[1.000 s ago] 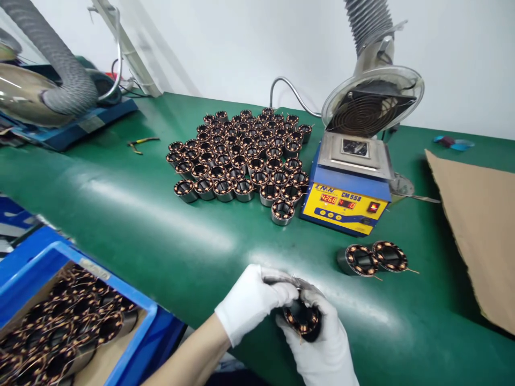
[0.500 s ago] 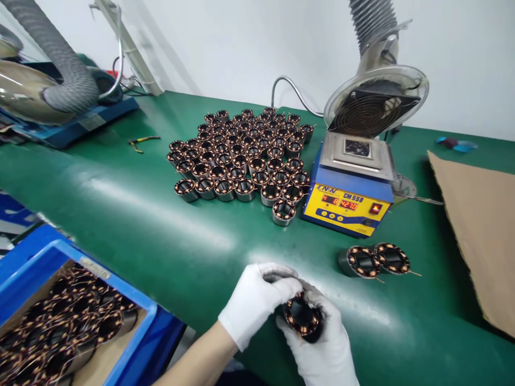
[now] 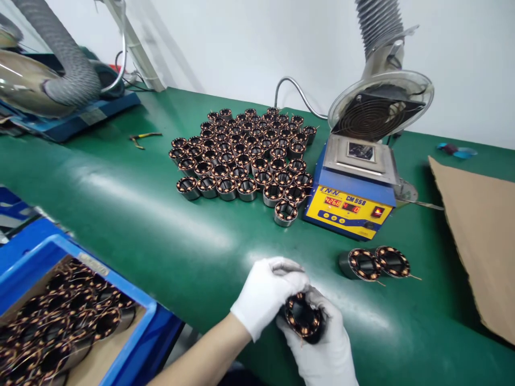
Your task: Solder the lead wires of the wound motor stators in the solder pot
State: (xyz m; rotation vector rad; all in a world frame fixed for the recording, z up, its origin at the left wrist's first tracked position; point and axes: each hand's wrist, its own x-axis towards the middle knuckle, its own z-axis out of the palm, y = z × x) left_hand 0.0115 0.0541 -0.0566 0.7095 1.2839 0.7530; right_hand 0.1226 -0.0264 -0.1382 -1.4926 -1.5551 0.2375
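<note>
A motor stator (image 3: 303, 317) with a ring of copper windings around a dark bore is held low in the front middle of the view. My right hand (image 3: 328, 343), in a white glove, wraps around its side, and the fingertips look darkened. My left hand (image 3: 269, 292), gloved as well, has its fingers closed at the stator's far upper rim. What those fingertips pinch is hidden. A short copper wire end sticks out at the stator's near edge. Two more stators (image 3: 364, 266) stand upright to the right of my hands, with wire ends pointing right.
Many stators (image 3: 227, 187) stand grouped on the green table (image 3: 161, 225). Beside them is a blue-and-yellow solder pot (image 3: 348, 209) under an extraction hood (image 3: 370, 110). A blue bin (image 3: 148, 311) of wired stators sits front left, cardboard (image 3: 478, 236) right, cutters (image 3: 142, 138) farther back.
My left hand has shifted slightly right, closer over the stator's rim. My right hand keeps its hold. The solder pot's display digits have changed, and the whole view has moved a little.
</note>
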